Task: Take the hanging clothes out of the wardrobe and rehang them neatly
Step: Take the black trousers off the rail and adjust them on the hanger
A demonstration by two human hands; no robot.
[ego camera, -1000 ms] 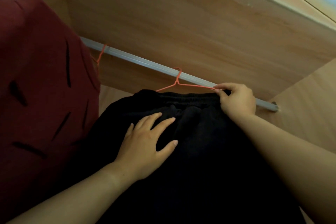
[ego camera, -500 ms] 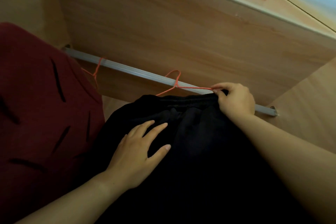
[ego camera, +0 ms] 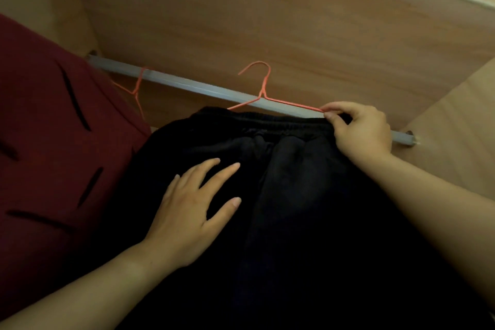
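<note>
Pinching the hanger (ego camera: 292, 103), right fingers (ego camera: 338, 108) overlie black garment (ego camera: 294, 174) (waistband corner).

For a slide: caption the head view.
Right hand pinches orange hanger of black garment near rail; left hand flat on fabric.

Left grip (ego camera: 187, 211) flat, fingers spread; right grip (ego camera: 361, 132) curled, pinching.

Before the rail (ego camera: 201, 87), trousers (ego camera: 294, 195) on a hanger (ego camera: 263, 88) lie right of another garment (ego camera: 40, 142).
</note>
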